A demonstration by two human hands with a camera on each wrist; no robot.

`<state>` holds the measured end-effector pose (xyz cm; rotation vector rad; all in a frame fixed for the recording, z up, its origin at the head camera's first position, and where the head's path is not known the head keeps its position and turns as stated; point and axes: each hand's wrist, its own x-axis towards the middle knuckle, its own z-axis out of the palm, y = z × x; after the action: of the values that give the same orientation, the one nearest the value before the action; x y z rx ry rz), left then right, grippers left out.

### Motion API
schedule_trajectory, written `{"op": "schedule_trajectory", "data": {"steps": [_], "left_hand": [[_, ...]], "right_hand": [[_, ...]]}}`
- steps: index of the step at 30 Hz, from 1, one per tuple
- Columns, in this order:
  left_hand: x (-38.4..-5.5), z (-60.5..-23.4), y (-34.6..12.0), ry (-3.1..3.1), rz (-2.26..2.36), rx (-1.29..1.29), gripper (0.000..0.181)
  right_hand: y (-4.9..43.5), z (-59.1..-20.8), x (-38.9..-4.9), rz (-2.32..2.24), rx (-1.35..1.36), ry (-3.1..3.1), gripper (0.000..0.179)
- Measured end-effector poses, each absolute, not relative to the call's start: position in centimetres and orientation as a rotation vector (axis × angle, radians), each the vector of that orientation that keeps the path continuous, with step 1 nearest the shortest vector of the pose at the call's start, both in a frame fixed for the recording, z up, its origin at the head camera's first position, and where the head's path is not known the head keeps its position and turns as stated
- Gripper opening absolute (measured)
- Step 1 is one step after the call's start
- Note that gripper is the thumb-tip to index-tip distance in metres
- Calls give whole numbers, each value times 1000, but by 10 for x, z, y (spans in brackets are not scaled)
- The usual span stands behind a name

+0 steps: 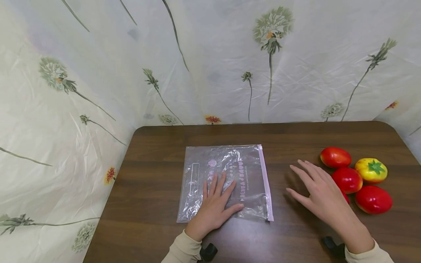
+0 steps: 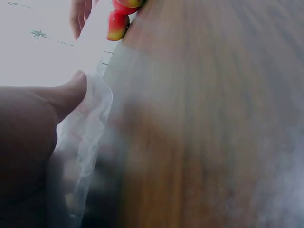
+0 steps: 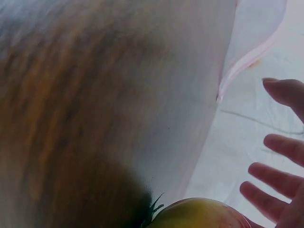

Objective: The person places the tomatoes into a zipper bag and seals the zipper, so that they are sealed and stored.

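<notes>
- The dandelion-print sheet (image 1: 210, 65) is lining the space behind and beside your table.
- Your dark wood-grain table (image 1: 148, 204) is supporting everything you are working with.
- The clear plastic zip bag (image 1: 254, 179) is lying flat near the middle of the tabletop, its lilac zip strip (image 1: 265, 182) running along the right edge and its surface creasing in places.
- Your left hand (image 1: 213, 206) is resting palm down on the bag's lower part, fingers extending straight and spreading, gripping nothing.
- Your right hand (image 1: 323, 191) is hovering over the table between bag and fruits, fingers reaching out loosely and apart, holding nothing.
- Five glossy fruits (image 1: 347, 180) are clustering just beyond that hand at the right, one partly hiding behind it.
- The yellow-and-red fruit (image 1: 371, 170) among them is showing a green, star-shaped leaf top.
- Black wrist devices (image 1: 208, 252) are sitting at both your cuffs.
</notes>
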<state>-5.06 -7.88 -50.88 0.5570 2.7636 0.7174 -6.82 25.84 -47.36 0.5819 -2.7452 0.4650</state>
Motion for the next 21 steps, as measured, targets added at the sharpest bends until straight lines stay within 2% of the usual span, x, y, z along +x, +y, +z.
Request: {"op": "schedule_trajectory", "data": {"steps": [7,9,15,21], "left_hand": [[-51,-508,-77,2773,720,557,68],[-51,-508,-77,2770,714,559,71],[-50,-509,-79,2765,641,585,99],[-50,-510,-80,2778,622,605,90]], "right_hand": [[257,-473,-69,466,574,-2755,87],[257,-473,-69,466,568,-2762,86],[256,-473,-69,472,567,-2771,85],[255,-474,-70,473,579,-2759,85]]}}
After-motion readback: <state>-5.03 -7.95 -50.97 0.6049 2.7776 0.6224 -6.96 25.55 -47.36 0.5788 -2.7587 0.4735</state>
